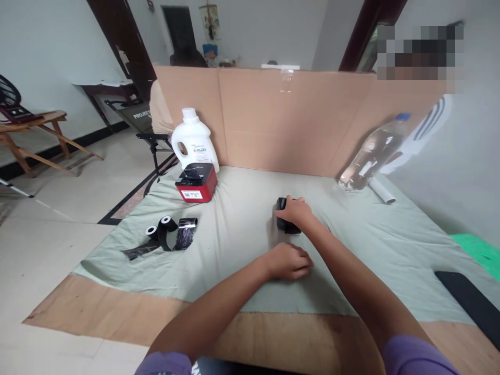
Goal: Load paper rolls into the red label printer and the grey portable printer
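Observation:
On the cloth-covered table, a small black object (287, 225) sits near the middle. My right hand (297, 212) grips its top and right side, the fingers over its upper edge. Just below, toward me, my left hand (289, 261) rests on the cloth with its fingers curled; whether anything is under them is hidden. To the left lie black ribbon rolls (167, 224) with loose film spread between them. Behind those stands a red and black box-shaped device (197, 183) with a white label.
A white jug (194, 140) stands behind the red device. A cardboard panel (273, 125) closes the far edge. At right are a leaning clear bottle (371, 153), a white tube (383, 190) and a black phone-like slab (469, 299). A person is partly visible behind the panel.

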`<state>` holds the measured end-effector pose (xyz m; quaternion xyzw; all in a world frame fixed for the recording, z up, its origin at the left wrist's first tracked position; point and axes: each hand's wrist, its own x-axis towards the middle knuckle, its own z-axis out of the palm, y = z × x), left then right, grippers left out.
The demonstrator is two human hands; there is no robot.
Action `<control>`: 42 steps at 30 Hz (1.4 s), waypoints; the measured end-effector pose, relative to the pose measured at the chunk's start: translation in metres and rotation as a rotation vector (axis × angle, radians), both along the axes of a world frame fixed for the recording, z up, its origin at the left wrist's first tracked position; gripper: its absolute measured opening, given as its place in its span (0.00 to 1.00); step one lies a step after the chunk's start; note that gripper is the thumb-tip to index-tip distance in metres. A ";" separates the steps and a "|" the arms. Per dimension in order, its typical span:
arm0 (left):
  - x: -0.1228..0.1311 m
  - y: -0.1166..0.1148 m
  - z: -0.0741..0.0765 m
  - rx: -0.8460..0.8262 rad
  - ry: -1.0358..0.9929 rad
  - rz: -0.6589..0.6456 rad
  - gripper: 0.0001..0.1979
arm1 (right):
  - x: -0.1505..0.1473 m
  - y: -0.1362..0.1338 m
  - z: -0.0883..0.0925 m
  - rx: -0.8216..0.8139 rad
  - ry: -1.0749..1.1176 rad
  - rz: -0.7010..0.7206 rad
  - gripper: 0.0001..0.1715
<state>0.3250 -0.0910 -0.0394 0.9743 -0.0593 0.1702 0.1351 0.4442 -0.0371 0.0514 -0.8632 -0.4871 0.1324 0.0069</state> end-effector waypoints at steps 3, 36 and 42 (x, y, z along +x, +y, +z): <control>-0.007 0.007 0.007 0.015 -0.058 0.069 0.12 | 0.015 -0.006 0.001 0.028 0.056 0.005 0.51; -0.016 0.082 -0.012 -0.417 -0.034 0.662 0.41 | 0.070 -0.039 -0.098 0.822 0.703 0.101 0.48; -0.017 0.082 -0.014 -0.435 -0.022 0.683 0.42 | 0.071 -0.038 -0.098 0.796 0.686 0.054 0.49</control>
